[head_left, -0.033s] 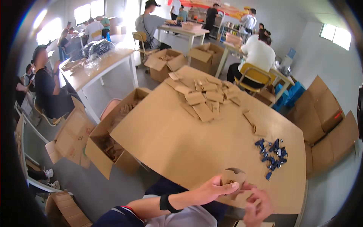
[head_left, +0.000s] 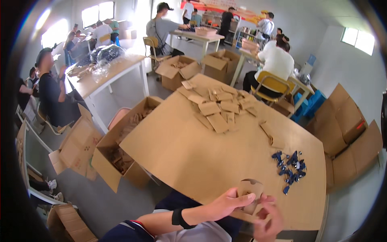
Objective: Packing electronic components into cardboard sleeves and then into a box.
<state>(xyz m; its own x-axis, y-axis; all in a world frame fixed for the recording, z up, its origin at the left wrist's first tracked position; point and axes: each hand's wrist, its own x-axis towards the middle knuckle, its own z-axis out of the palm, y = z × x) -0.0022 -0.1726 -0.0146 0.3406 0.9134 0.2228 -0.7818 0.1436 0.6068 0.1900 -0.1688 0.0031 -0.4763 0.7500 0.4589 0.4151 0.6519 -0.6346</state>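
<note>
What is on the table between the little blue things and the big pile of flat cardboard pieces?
In the head view, a couple of loose cardboard pieces lie between the blue parts and the cardboard pile; otherwise bare table.

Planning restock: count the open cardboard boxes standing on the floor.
3: a large box at the table's left edge, two boxes beyond its far end. Others may be hidden.

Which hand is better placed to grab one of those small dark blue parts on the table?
Probably the right hand. It sits nearer the pile of small dark blue parts, on the table's right side, while the left hand grips the small brown cardboard piece.
</note>
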